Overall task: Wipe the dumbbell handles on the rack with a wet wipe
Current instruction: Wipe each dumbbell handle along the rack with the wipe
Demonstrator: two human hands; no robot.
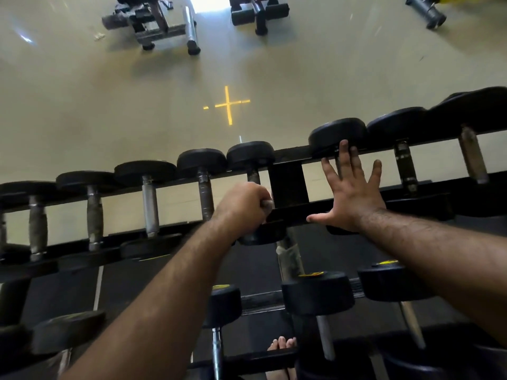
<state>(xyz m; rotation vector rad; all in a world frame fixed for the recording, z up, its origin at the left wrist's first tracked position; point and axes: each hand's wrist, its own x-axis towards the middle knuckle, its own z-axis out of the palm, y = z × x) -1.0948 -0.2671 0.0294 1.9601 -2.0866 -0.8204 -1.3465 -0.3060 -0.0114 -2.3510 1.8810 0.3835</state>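
Gripping the handle of one dumbbell (253, 178) on the top rail of the rack (288, 185), the left hand (242, 205) is clenched round the bar, a sliver of pale wipe (267, 205) showing at the knuckles. The right hand (352, 190) lies spread and flat over the next dumbbell (337, 135), fingers straight, bracing rather than holding. To do this pass well, I'd judge the fist should twist as it slides — covering the full round of the knurling — and run from collar to collar, not just the middle. Handles to the left (149, 204) and right (406, 165) sit just beside each other in the row; whether they're already wiped I can't tell.
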